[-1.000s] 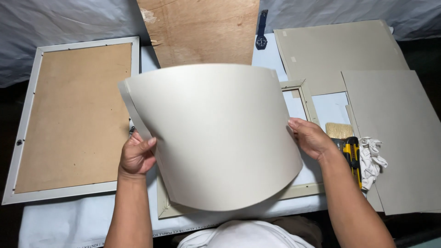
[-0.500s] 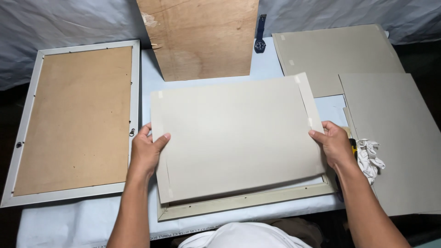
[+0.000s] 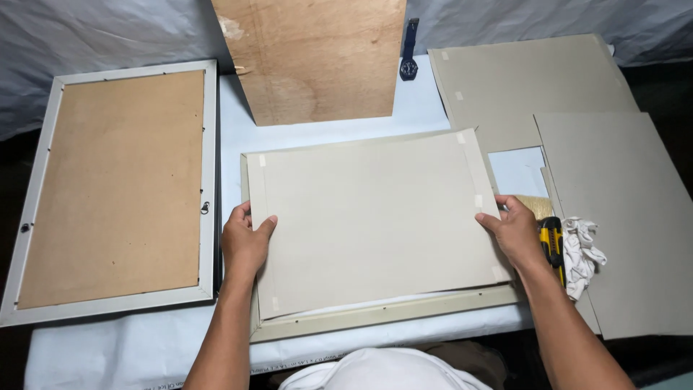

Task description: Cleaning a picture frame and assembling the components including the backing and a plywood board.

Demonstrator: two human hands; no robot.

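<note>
Nearest to you, the near rail of a pale frame (image 3: 390,315) runs left to right across the white table cover (image 3: 130,347), lying face down. On top of it lies the grey card sheet (image 3: 375,217), flat, turned slightly so its right end sits farther than its left, with small tape tabs along its edges. It covers almost the whole frame; only the near rail and a strip on the left show.

Your left hand (image 3: 245,242) grips the sheet's left edge: the thumb lies on top of the card, the other fingers curl at the edge. Your right hand (image 3: 514,232) holds the right edge the same way, thumb on the card and fingers bent beside it.

Just right of your right hand lies a yellow and black utility knife (image 3: 553,244), a crumpled white rag (image 3: 582,253) beside it, and a brush (image 3: 538,206) partly hidden behind the hand.

At the left, well apart from the sheet, a second frame (image 3: 115,195) lies face down, showing its brown backing board. At the right, two more grey boards overlap: a nearer one (image 3: 628,217) and a farther one (image 3: 527,87).

Farthest off, a plywood panel (image 3: 317,58) stands at the table's back, and a dark wristwatch (image 3: 408,50) lies just right of it.
</note>
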